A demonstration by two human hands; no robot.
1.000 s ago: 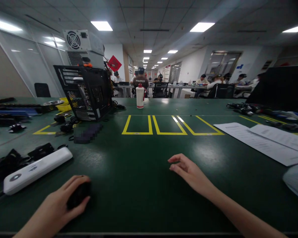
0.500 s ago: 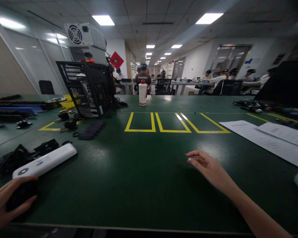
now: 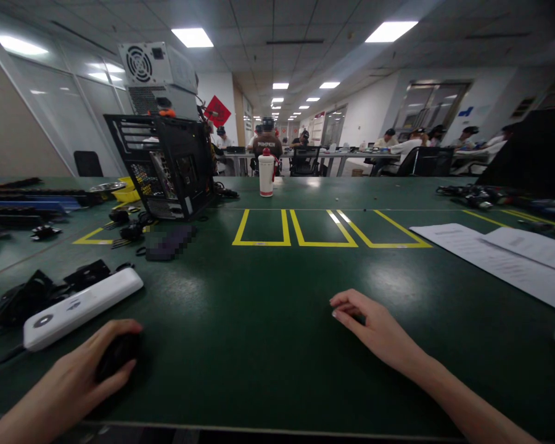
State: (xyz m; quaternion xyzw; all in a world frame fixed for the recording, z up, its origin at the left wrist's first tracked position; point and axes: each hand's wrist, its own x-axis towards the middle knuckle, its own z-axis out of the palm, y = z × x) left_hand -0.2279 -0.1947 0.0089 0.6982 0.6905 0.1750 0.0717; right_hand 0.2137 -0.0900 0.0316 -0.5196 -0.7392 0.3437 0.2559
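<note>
My left hand (image 3: 86,376) is closed around a rounded black object that looks like a computer mouse (image 3: 118,356), low over the front left of the green table (image 3: 240,351). Its fingers cover part of the mouse. Just beyond that hand lies a white power bank (image 3: 86,306) with a round dark mark on one end. Out to the right, my right hand (image 3: 367,320) hovers over or rests on the table, fingers loosely bent and slightly apart from the thumb. Nothing shows in it.
A black computer case (image 3: 166,166) stands at the back left, with black cables and straps (image 3: 41,293) nearer. A white bottle (image 3: 266,176) is behind yellow tape outlines (image 3: 328,244). Printed sheets (image 3: 494,262) lie at right. Several people sit at far tables.
My left hand has carried the black mouse rightward from the left edge, away from the power bank's end. My right hand has shifted slightly left and nearer to me.
</note>
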